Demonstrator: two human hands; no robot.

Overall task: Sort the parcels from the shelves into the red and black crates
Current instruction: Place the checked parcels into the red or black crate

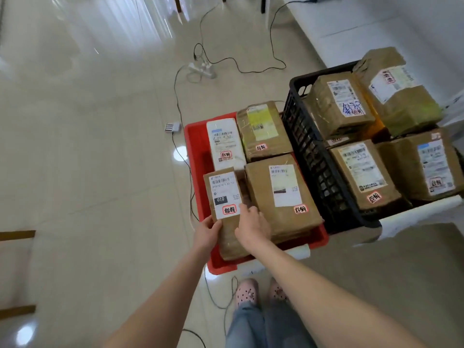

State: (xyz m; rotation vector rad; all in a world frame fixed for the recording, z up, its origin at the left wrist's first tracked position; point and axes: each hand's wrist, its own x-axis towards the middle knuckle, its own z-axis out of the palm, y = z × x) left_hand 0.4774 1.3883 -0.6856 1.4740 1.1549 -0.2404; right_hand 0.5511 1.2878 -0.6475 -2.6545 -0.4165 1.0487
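Four sit in the red crate [193, 146], counting the parcel [223, 192] in my hands at its near left corner. My left hand [208, 232] grips the near edge, thumb on top, and my right hand [253, 227] has its fingers curled over the right side. Can't tell if it's fully down yet. The black crate [308, 151], just right of the red one, is piled with at least four more. I'd guess most of the sorting is done, but the shelves aren't in view, so no idea what's left.
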